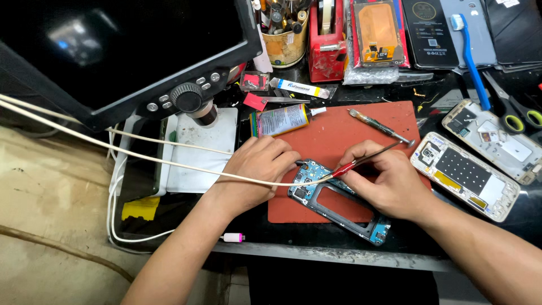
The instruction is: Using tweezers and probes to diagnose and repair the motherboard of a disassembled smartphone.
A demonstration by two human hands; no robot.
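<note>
Blue-green and thin, the phone frame (339,206) is laid on the red mat (344,138) near the front edge of the tabletop (316,248). Its upper end is pressed flat under the curled fingers of the left hand (261,169). A red-handled tool (361,161) is pinched in the right hand (389,183), tip on the frame. It is judged light, stiff, fragile; best gripped by its side rails

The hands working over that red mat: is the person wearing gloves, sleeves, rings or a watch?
No. The left hand and right hand are bare, with no gloves, rings or watch visible. Both forearms are uncovered up to the picture's edge, so no sleeves show. The fingernails look short.
</note>
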